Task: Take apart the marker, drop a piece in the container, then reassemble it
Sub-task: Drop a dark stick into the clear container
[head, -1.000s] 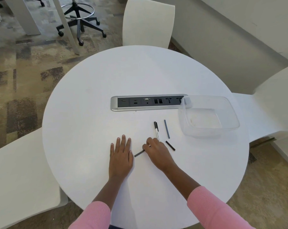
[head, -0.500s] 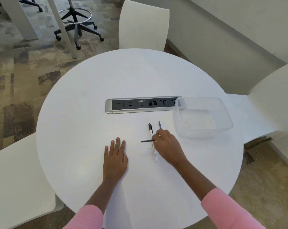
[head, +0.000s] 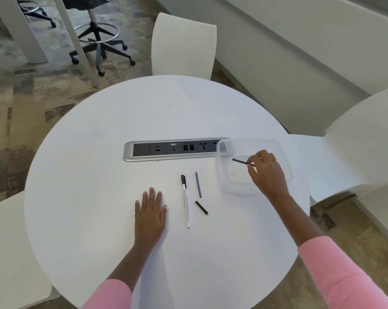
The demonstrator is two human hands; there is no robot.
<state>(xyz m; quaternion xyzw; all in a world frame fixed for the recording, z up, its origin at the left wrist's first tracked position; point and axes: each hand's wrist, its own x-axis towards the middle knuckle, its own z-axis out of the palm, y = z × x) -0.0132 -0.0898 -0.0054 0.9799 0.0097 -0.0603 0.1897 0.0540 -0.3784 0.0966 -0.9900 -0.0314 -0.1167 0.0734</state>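
The left hand (head: 150,214) is laid flat, palm down, just left of the frame's centre, its fingers held close together and pointed toward the top of the frame, nothing being gripped; its forearm is stretched up from the lower middle edge, bare to a pink sleeve. The right hand (head: 267,172) is raised in the right of the frame, a thin dark piece (head: 242,162) being pinched between thumb and fingertips; its arm is extended from the lower right corner, likewise sleeved in pink.

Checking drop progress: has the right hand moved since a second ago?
Yes. The right hand went from the table near the marker body rightward, and now holds a thin black piece over the clear container.
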